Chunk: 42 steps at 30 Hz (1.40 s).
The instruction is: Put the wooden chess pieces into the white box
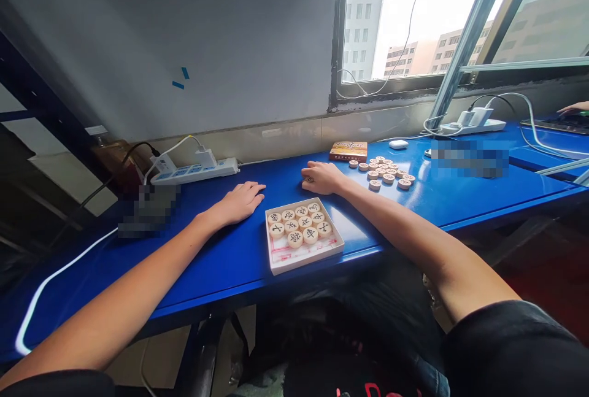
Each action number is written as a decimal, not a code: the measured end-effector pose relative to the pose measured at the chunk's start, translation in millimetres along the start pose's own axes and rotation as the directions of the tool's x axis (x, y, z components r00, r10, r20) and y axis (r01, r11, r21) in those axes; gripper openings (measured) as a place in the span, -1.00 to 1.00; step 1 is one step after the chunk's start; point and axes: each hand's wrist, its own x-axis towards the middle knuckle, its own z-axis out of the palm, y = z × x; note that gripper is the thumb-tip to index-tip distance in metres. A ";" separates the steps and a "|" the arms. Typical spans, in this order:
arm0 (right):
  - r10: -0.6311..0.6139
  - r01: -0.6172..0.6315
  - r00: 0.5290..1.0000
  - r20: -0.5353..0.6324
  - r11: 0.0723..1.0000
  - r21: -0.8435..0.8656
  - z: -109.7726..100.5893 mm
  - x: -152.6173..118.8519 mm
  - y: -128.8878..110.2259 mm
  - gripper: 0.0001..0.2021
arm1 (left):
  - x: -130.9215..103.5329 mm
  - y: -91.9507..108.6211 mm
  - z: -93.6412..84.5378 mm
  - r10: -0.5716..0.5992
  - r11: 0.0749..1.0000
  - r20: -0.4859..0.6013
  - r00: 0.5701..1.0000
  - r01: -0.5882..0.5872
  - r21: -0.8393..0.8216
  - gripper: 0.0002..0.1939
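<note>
In the head view, the left hand (240, 202) lies open flat on the bench (221, 256); the right hand (323, 178) curls, but I cannot tell if it pinches something. The box (308, 260) of round pieces (304, 221) sits near, probably for easy reach; loose pieces (388, 178) lie far right.

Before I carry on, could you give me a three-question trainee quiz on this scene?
1. How many inscribed discs are visible inside the shallow box? A) 5 B) 11 C) 20
2. True or false: the left hand lies on the tabletop, outside the shallow box.
3. Fill in: the loose discs lie to the ____ of the right hand.

Key: 1. B; 2. True; 3. right.
</note>
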 end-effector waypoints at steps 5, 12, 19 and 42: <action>0.070 -0.070 0.998 0.005 0.997 -0.016 -1.4 -1.7 11.7 -0.68 | -0.9 1.3 -1.0 0.004 1.000 -0.007 1.000 -0.004 -0.005 -0.42; -0.025 0.025 0.999 -0.024 1.000 -0.006 -5.1 -9.6 4.5 -0.73 | -2.0 5.0 -1.7 -0.011 1.000 0.000 1.000 0.011 -0.009 -0.42; -0.058 0.057 0.998 0.001 0.992 0.117 -8.6 -10.0 6.4 -0.75 | -2.4 6.5 -1.5 -0.008 1.000 0.002 1.000 0.008 -0.012 -0.43; 0.174 -0.205 0.964 0.202 0.968 0.146 -32.3 -15.4 30.1 -0.62 | -2.2 4.1 -2.2 -0.018 1.000 0.003 1.000 0.018 -0.003 -0.42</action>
